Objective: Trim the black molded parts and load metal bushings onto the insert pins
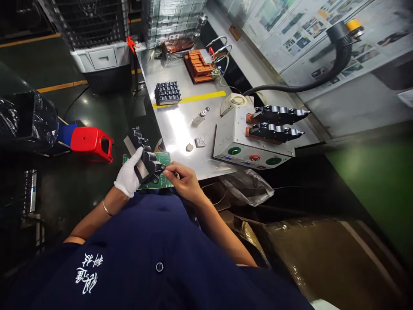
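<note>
White-gloved left hand grips scalloped black part.

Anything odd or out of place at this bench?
Nothing plainly spilled or damaged. Slightly odd: the left hand, on the black part, is gloved while the right hand is bare. Also, two small pale pieces lie loose on the bench, possibly stray.

To the left of the left hand sits a red stool, with a shiny black bag farther out. Ahead of that hand is a big black-and-white box (it has slats up top). Right of the right hand lies a crinkly see-through bag, and farther ahead is a wall with pictures.
</note>
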`<state>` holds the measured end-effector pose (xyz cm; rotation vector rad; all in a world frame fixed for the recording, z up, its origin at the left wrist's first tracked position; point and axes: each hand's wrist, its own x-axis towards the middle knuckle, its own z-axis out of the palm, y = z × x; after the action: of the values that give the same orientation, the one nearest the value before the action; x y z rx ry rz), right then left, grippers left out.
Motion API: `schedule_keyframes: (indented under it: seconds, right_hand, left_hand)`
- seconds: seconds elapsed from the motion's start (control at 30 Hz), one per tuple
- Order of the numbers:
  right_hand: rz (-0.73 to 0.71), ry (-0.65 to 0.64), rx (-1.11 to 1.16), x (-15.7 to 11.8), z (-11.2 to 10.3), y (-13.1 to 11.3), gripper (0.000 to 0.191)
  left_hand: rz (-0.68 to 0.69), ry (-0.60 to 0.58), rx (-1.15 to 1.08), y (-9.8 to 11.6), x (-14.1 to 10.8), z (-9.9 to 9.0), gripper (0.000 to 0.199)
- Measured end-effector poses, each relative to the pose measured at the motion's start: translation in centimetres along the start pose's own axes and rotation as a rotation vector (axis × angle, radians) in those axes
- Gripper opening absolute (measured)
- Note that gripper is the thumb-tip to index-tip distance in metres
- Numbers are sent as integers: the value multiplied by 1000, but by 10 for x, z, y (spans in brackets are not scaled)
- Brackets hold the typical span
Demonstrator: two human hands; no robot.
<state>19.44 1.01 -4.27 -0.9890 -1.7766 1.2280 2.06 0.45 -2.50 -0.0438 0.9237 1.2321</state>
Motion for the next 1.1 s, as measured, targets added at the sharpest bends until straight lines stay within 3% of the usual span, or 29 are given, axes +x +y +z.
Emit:
schedule_keyframes:
  seconds: [0.13,0.27,0.4,0.6,0.8,1.1]
  right_hand:
    - [-27,31,-42,-1,-1,2,33]
    - [108,222,-241,-1,-8,25,34]
    - [226,128,-450,3,-18,48,35]
    - [-44,-141,-322,4,-16,22,50]
    - [-262,-187,-450,9,-14,-1,62]
    - [-297,-137,-501,16,-10,21,64]
  left_hand:
    - [-141,7,-99,-2,-1,-5,23]
    - [-89,-49,-123,-4,-1,-13,25]
    - [-28,-148,1,-1,-4,-21,23]
    - [64,-100,151,5,-9,-23,19]
    - [88,-95,212,3,-12,-16,30]
    - [95,-53,119,-9,-8,-10,24]
